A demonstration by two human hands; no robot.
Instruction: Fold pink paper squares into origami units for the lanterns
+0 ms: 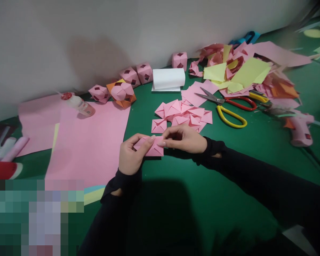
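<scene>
A piece of folded pink paper (154,151) is between my two hands, just above the green table. My left hand (132,153) grips its left side, thumb on top. At its upper right edge, my right hand (185,138) pinches the paper between thumb and fingers. Right behind my hands lies a loose pile of folded pink paper pieces (186,113), each with creased flaps. Scissors (224,101) with one red and one yellow handle lie spread apart to the right of the pile.
Large pink sheets (88,142) lie at left, with a small bottle (78,105) on them. Several pink paper cubes (129,76) line the wall beside a folded white paper (168,79). Paper scraps (245,74) are heaped at back right, near a pink glue gun (301,129).
</scene>
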